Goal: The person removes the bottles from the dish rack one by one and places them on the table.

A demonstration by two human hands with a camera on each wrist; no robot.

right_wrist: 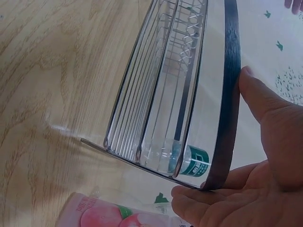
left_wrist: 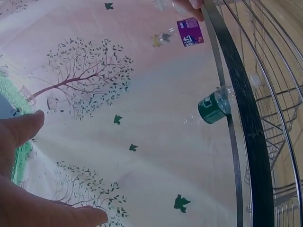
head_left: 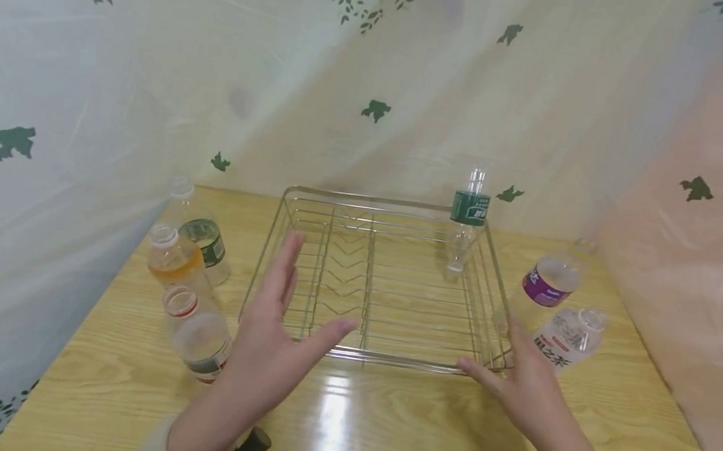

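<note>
A metal wire dish rack stands on the table. In its far right corner a clear plastic bottle with a green label stands upside down, cap at the bottom. My right hand grips the rack's near right corner. In the right wrist view the thumb touches the flat rim, while the other fingers lie around the corner. Above the rack's near left side my left hand is held with fingers straight and thumb spread, nothing in it. The left wrist view shows its fingers apart from the rim.
Left of the rack stand a green-labelled bottle, an orange-labelled bottle and a red-ringed bottle. To the right are a purple-labelled bottle and a white-labelled tea bottle. A printed curtain hangs behind the table.
</note>
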